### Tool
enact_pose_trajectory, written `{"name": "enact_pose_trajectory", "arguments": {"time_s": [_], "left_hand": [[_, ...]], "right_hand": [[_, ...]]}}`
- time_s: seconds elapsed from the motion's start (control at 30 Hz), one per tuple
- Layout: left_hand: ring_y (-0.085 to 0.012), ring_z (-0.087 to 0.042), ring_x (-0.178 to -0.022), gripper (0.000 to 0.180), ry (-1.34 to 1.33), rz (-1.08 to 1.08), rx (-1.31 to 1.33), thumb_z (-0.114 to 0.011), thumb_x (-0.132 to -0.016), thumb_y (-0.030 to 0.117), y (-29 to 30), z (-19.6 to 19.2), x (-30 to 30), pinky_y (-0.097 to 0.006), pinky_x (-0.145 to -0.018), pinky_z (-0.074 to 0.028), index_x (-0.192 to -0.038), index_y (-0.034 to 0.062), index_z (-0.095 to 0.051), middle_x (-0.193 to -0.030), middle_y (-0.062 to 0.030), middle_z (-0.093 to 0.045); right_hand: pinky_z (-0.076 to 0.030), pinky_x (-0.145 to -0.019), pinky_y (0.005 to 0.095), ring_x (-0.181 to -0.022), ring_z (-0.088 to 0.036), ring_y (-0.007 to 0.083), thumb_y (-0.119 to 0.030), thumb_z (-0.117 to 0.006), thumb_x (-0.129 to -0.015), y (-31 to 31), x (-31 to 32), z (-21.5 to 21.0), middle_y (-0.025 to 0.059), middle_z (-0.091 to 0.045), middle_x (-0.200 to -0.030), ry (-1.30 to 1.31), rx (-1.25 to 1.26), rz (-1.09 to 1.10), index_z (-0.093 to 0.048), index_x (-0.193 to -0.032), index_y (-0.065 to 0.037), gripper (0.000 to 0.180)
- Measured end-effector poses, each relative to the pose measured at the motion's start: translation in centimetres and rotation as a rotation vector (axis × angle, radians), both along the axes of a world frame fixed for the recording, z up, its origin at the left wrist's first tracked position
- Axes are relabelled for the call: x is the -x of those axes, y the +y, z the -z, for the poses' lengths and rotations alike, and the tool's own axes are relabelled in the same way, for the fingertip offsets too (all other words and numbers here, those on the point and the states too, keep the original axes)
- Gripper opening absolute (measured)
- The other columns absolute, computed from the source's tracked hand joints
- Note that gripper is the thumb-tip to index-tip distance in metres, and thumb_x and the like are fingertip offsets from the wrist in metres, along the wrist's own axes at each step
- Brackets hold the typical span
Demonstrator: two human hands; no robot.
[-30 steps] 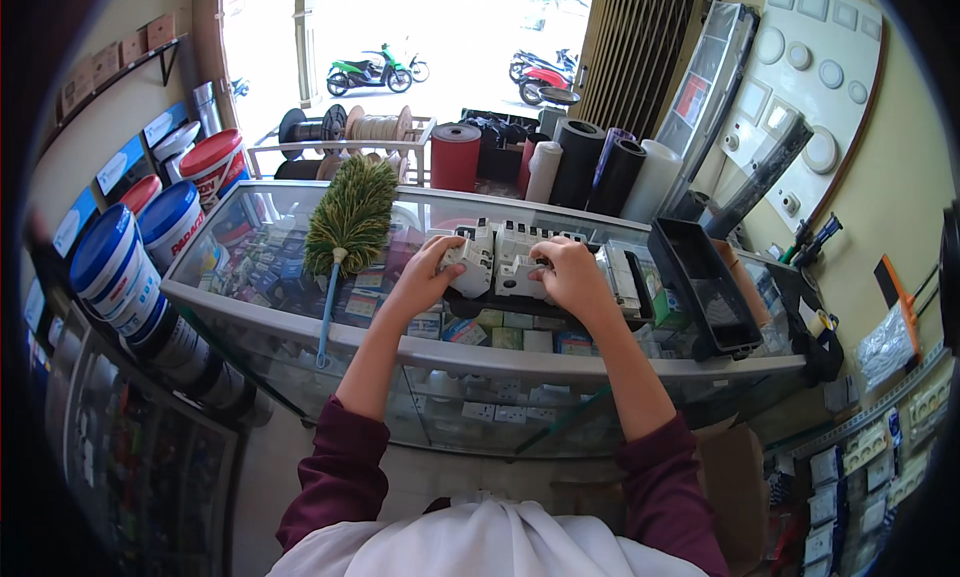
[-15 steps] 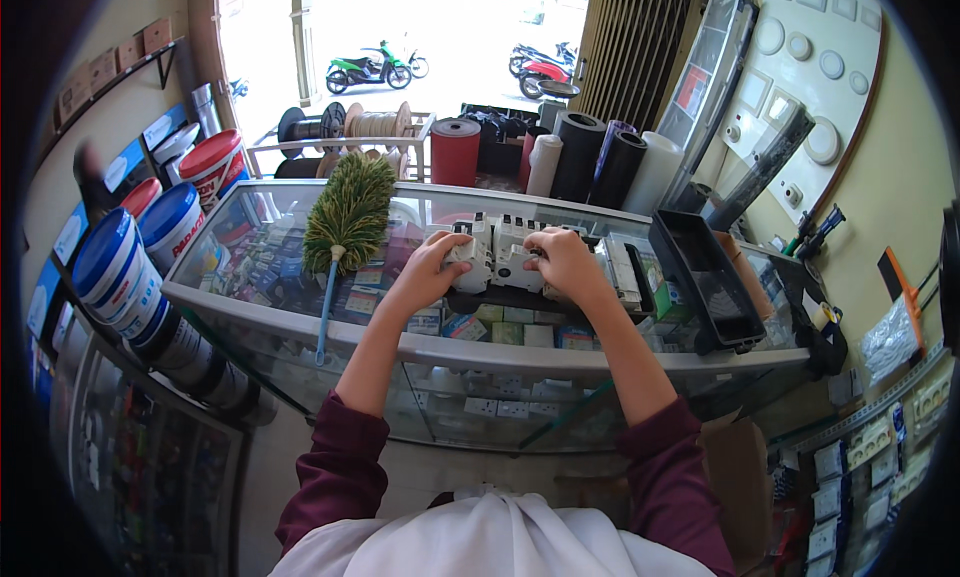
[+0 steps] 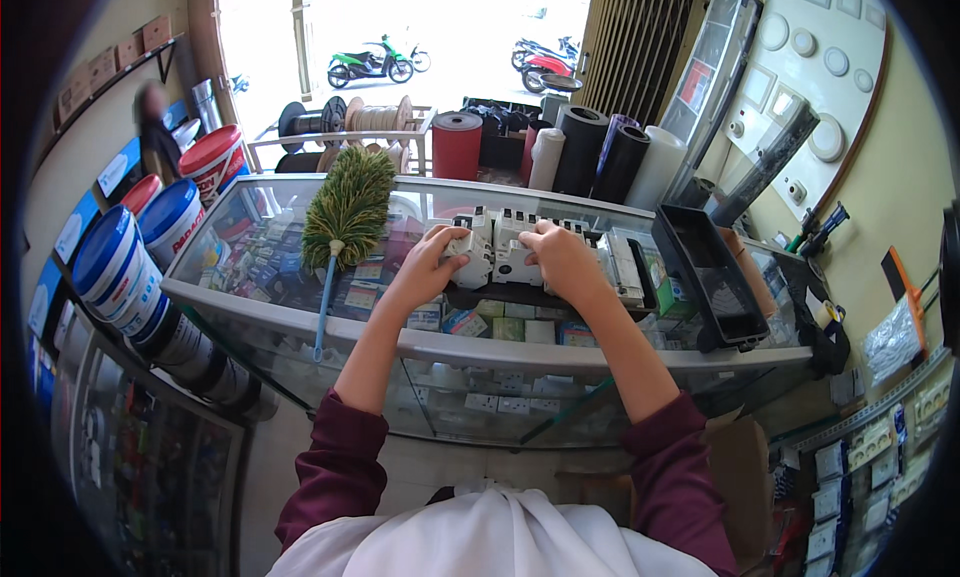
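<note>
On a glass display counter (image 3: 370,335), white circuit breakers (image 3: 515,261) stand side by side in a low black tray (image 3: 492,305). My left hand (image 3: 428,265) is closed round the left end of the row, thumb on the near face and fingers over the top of a white circuit breaker (image 3: 477,264). From the other side my right hand (image 3: 562,262) grips the middle group, its thumb and fingers pressed on the breakers. A narrow gap shows between the two groups. More white units (image 3: 622,267) fill the tray's right end, partly behind my right hand.
A green-yellow duster (image 3: 347,209) lies left of the tray, its blue handle over the counter's front edge. To the right is an empty black bin (image 3: 708,277). Rolls of sheeting (image 3: 580,149) and cable spools (image 3: 377,117) stand beyond. Paint buckets (image 3: 122,262) line the left.
Both hands stay on the circuit breakers with hardly any shift. At the far left, a blurred person has moved to the right, behind the buckets.
</note>
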State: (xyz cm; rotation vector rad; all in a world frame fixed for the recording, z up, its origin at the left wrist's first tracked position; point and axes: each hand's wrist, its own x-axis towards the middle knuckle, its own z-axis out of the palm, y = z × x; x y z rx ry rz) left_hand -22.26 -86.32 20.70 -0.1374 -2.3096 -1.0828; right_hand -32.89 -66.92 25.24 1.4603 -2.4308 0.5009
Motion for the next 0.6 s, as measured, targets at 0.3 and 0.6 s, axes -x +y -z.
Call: {"name": "enact_pose_trajectory", "arguments": {"time_s": [0.3, 0.6], "left_hand": [[-0.0293, -0.053, -0.096, 0.036, -0.007, -0.003, 0.058, -0.060, -0.078, 0.010, -0.2, 0.5, 0.4, -0.034, -0.081, -0.042, -0.111, 0.0029, -0.050, -0.107, -0.0129, -0.051], [-0.0294, -0.052, -0.100, 0.044, 0.003, 0.008, 0.021, -0.063, -0.075, 0.007, -0.2, 0.5, -0.1, -0.035, -0.083, -0.042, -0.116, 0.0051, -0.049, -0.111, -0.0142, -0.051]], "right_hand": [[-0.048, -0.076, 0.0369, -0.088, -0.059, 0.0298, -0.008, -0.063, -0.073, 0.9, 0.7, 0.6, 0.0125, -0.056, -0.098, 0.032, 0.034, -0.089, -0.059, -0.097, -0.003, 0.024], [-0.048, -0.076, 0.0361, -0.088, -0.059, 0.0299, -0.011, -0.065, -0.073, 1.8, 2.5, 0.8, 0.0114, -0.058, -0.100, -0.077, 0.067, -0.237, -0.060, -0.101, -0.006, 0.029]]}}
